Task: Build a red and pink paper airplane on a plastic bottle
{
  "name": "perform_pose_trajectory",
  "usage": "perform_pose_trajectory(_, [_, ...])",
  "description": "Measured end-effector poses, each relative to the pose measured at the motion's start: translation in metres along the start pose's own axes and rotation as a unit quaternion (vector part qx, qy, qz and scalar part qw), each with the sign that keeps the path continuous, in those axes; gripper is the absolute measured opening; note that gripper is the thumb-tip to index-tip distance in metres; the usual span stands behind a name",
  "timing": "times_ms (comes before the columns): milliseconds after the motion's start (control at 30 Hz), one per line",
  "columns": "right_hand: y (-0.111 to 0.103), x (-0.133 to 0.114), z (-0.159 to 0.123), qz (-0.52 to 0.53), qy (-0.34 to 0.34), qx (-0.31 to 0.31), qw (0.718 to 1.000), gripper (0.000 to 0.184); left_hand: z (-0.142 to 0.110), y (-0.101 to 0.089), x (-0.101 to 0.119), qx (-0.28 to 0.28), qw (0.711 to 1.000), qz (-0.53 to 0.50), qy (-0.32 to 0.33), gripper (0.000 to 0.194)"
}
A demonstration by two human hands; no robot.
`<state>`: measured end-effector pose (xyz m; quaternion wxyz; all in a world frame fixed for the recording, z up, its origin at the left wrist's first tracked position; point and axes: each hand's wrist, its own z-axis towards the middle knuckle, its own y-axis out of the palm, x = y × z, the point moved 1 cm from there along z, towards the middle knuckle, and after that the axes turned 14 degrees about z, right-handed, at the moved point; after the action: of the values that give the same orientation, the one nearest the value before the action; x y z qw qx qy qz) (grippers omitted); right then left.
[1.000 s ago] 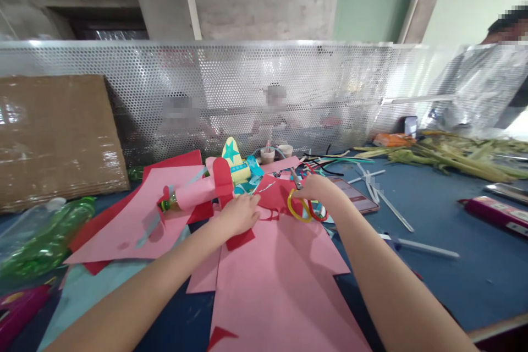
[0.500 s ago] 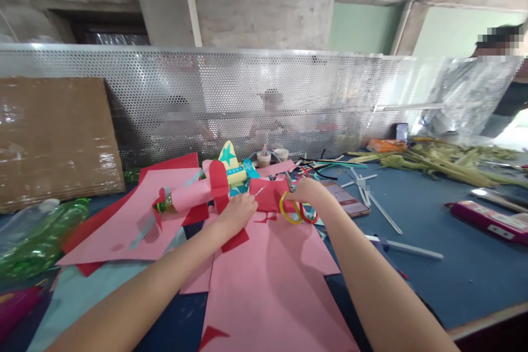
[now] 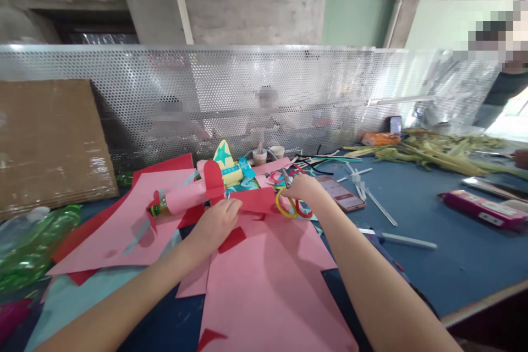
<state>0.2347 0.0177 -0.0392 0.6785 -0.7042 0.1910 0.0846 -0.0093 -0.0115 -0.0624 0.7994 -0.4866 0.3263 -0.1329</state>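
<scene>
My left hand (image 3: 220, 223) is closed on the near left end of a red paper piece (image 3: 253, 201), its fingertips pinching the edge. My right hand (image 3: 306, 191) grips a pair of scissors (image 3: 286, 208) by the upper part. Their yellow and red handle loops hang below the fingers, and a bit of metal shows above; the blades are mostly hidden. Left of the paper lies a bottle wrapped in pink paper (image 3: 187, 198) with red paper parts. Behind it is a yellow and blue star-decorated craft piece (image 3: 233, 174). Pink sheets (image 3: 272, 280) spread underneath, with red scraps on them.
A phone (image 3: 342, 194), white sticks (image 3: 381, 209) and a glue gun (image 3: 375, 239) lie to the right. Farther right are a magenta packet (image 3: 482, 209) and dry husks (image 3: 433, 154). Green bottle (image 3: 45, 247) and cardboard (image 3: 53, 143) stand left. A perforated metal screen (image 3: 256, 71) runs behind.
The red paper's top edge has dropped or folded toward me, uncovering the pink and blue pieces behind it. Both hands keep their hold. The camera view has shifted slightly.
</scene>
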Motion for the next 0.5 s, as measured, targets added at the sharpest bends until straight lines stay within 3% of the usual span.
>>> perform_pose_trajectory(167, [0.003, -0.004, -0.002, -0.003, 0.007, -0.001, 1.000, 0.049, -0.027, -0.016, -0.006, 0.058, 0.998, -0.029, 0.001, 0.025])
perform_pose_trajectory(233, [0.006, -0.008, -0.004, -0.006, -0.001, -0.004, 1.000, 0.048, -0.037, -0.022, -0.005, 0.117, 0.992, -0.051, 0.008, 0.021])
perform_pose_trajectory(367, [0.012, -0.014, -0.007, -0.015, -0.008, -0.008, 1.000, 0.044, -0.058, -0.023, 0.005, 0.175, 0.982, -0.053, 0.037, 0.020])
perform_pose_trajectory(433, [0.010, -0.018, -0.009, -0.022, -0.014, -0.016, 1.000, 0.039, -0.068, -0.019, 0.012, 0.184, 0.979, -0.046, 0.069, 0.021])
perform_pose_trajectory(500, [0.000, -0.024, -0.013, -0.027, -0.032, -0.021, 0.999, 0.034, -0.074, -0.018, 0.021, 0.158, 0.982, -0.044, 0.094, 0.026])
